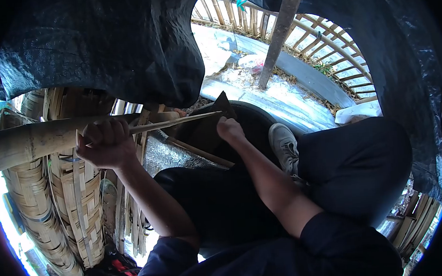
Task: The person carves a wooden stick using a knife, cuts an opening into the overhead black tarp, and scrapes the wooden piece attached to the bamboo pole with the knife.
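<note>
A thin pale strip (175,121), which looks like bamboo, stretches between my two hands. Its left end is wrapped in the fingers of my left hand (104,143), which is closed in front of a thick bamboo pole (31,143). My right hand (230,129) is closed near the strip's right tip, beside a dark, flat pointed piece (223,105). The fingers of that hand seem wrapped round something I cannot make out, perhaps the lower end of the dark piece.
Rolled woven bamboo mats (34,207) stand at the left. Black sheeting (106,44) hangs above. A dark post (283,35) rises beyond my hands, before a bamboo fence (326,42). My shoe (284,147) rests near a dark round rim (259,113).
</note>
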Demonstrator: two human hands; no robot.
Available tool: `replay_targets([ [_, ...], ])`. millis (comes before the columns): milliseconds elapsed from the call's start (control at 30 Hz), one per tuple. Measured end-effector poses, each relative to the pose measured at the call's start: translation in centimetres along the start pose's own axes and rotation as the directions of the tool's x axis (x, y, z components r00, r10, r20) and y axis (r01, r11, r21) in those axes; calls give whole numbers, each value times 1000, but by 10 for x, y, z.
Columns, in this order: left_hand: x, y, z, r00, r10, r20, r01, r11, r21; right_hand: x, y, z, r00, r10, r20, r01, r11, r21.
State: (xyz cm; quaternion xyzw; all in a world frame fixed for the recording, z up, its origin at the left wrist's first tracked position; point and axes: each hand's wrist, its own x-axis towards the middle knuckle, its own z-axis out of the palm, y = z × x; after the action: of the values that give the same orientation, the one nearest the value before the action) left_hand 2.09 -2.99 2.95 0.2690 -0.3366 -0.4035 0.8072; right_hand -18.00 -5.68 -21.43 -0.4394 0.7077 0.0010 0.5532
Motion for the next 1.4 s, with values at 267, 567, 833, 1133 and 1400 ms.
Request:
replay_targets([
  [267,3,10,-23,989,29,-148,-19,998,65,6,-14,5,998,-47,47,43,995,85],
  [567,5,11,-28,980,40,-194,-25,997,80,-3,-21,14,957,-274,-94,267,961,-75],
  [833,14,11,-28,972,39,-230,-35,999,20,-41,-42,20,960,-270,-70,252,947,-201],
  [1133,9,5,-7,979,13,-204,1,998,69,-37,-40,2,953,-286,-105,263,946,-189],
  [1400,12,0,3,994,13,-110,-10,999,30,4,-7,15,957,-281,-79,252,933,-258],
])
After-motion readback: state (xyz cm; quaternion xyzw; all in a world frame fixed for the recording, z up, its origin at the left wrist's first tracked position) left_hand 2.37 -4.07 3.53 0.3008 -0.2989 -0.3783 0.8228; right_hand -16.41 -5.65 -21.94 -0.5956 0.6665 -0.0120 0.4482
